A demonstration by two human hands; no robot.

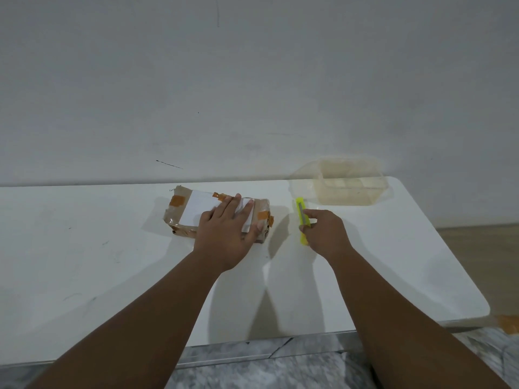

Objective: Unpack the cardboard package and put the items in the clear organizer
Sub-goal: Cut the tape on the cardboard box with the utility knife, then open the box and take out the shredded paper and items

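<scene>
A brown cardboard package (182, 211) with a white label and orange tape patches lies at the back middle of the white table (84, 262). My left hand (227, 234) rests flat on top of the package, fingers spread. To its right lies a yellow utility knife (302, 217), and my right hand (325, 234) pinches it with thumb and fingers while it still lies on the table. The clear organizer (348, 186), a see-through plastic tub, stands at the back right corner with its lid leaning behind it.
A grey wall rises right behind the table. The table's right edge curves off near the organizer, with wooden floor (483, 248) beyond it. A scrap of orange tape (508, 324) lies on the floor at the right. Grey marble floor shows below the front edge.
</scene>
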